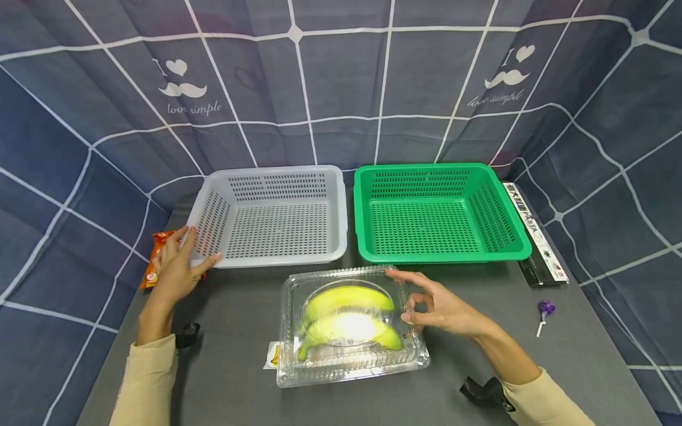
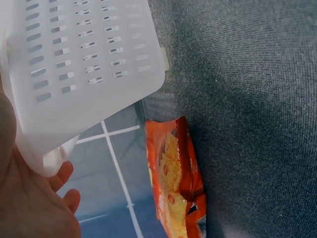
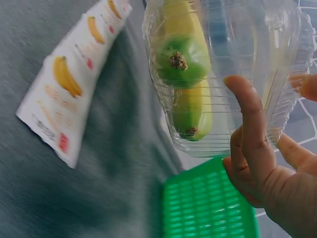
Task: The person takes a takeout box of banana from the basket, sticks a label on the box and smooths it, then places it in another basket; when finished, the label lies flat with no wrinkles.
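Note:
My left hand (image 1: 174,269) grips the near left corner of the white plastic basket (image 1: 337,253), its rim between thumb and fingers in the left wrist view. A clear plastic clamshell box (image 1: 288,370) with bananas (image 1: 346,302) inside appears raised above the table at front centre. On the box's right edge, my right hand (image 1: 447,307) pinches with thumb and fingers. Partly hidden behind the box in the head view lies a white strip printed with bananas (image 3: 67,79).
Right of the white basket stands a green basket (image 1: 442,258). An orange snack packet (image 2: 173,173) lies beside the white basket's left side. Far right are a long black-and-white pasta box (image 1: 538,236) and a purple lollipop (image 1: 546,307). A patterned curtain (image 1: 341,77) surrounds the table.

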Available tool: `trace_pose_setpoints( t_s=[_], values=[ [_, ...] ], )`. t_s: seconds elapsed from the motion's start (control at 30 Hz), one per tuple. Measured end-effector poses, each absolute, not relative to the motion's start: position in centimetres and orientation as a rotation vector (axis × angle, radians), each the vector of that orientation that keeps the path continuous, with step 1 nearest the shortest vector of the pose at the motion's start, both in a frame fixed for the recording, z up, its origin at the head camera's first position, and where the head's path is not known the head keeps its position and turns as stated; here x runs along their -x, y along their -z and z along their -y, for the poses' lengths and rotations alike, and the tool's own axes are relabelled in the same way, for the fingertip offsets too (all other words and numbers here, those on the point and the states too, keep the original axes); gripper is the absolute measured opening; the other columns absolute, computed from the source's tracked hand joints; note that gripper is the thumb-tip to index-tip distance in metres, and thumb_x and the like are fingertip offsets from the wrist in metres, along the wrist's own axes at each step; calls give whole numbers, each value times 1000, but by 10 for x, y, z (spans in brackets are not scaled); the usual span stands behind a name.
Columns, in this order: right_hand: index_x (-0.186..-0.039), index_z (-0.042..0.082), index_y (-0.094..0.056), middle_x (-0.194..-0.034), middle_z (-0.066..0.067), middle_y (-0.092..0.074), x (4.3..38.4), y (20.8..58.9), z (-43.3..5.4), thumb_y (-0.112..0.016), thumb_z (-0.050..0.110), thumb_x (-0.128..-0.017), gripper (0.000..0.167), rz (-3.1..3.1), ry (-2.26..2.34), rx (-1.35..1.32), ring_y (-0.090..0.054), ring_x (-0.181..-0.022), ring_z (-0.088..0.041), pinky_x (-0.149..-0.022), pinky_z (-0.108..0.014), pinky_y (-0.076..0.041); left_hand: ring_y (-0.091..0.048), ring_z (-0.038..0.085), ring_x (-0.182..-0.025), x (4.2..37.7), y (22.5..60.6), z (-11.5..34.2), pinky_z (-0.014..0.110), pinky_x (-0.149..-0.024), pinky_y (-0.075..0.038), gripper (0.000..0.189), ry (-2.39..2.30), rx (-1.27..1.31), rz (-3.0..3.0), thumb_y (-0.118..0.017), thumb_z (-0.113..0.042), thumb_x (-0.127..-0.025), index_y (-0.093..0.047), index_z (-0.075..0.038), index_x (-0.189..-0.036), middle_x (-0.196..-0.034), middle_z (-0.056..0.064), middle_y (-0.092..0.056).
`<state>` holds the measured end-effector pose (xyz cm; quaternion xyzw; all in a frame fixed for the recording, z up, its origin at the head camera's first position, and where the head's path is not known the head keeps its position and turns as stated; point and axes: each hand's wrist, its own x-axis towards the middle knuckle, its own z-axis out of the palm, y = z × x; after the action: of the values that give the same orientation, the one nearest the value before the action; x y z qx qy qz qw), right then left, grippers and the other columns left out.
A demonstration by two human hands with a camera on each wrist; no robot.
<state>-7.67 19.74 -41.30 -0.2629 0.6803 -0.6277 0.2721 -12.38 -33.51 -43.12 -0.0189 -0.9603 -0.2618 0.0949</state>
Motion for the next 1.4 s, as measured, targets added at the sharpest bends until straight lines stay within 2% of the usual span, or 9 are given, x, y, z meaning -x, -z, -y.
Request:
trace_pose_setpoints(
  t_s=[0.23, 0.47, 0.7, 0.9, 1.07, 1.4],
  values=[
    [-155, 8, -22, -153, -23, -14, 76, 432, -197, -65, 2, -91, 77, -1791, 1741, 645, -60, -78, -12, -60, -43, -57, -20, 56, -130, 125, 432, 335, 65, -98, -7, 89, 767, 54, 2847, -63, -48, -93, -21, 3, -153, -153, 29, -17],
    [-156, 10, -21, -152, -26, -12, 81, 444, -201, -63, 1, -92, 78, -1764, 1764, 636, -60, -79, -24, -60, -45, -56, -19, 55, -131, 124, 431, 334, 65, -97, -7, 89, 771, 65, 2839, -63, -47, -93, -22, 3, -153, -153, 28, -18],
    [-156, 11, -22, -155, -24, -11, 85, 450, -202, -63, 1, -92, 77, -1772, 1754, 628, -58, -73, -12, -63, -44, -56, -18, 55, -134, 123, 430, 334, 66, -97, -6, 89, 783, 54, 2849, -62, -47, -93, -19, 1, -154, -154, 27, -16],
    [-156, 11, -21, -153, -26, -10, 87, 455, -202, -63, 1, -92, 78, -1756, 1765, 597, -59, -73, -13, -64, -47, -57, -19, 55, -133, 123, 432, 334, 66, -97, -5, 89, 782, 53, 2845, -63, -47, -93, -20, 0, -155, -154, 27, -17],
    [-156, 12, -22, -154, -22, -14, 89, 456, -201, -65, 2, -91, 78, -1768, 1756, 585, -59, -72, -13, -64, -48, -57, -20, 55, -132, 123, 433, 334, 66, -97, -5, 88, 789, 63, 2827, -65, -45, -92, -22, 1, -154, -153, 28, -19],
    [-155, 10, -25, -158, -18, -13, 90, 457, -200, -66, 1, -90, 77, -1848, 1724, 645, -60, -73, -14, -60, -43, -57, -23, 55, -130, 123, 432, 334, 65, -96, -6, 88, 757, 57, 2815, -65, -47, -91, -26, 2, -152, -151, 28, -23]
  ],
)
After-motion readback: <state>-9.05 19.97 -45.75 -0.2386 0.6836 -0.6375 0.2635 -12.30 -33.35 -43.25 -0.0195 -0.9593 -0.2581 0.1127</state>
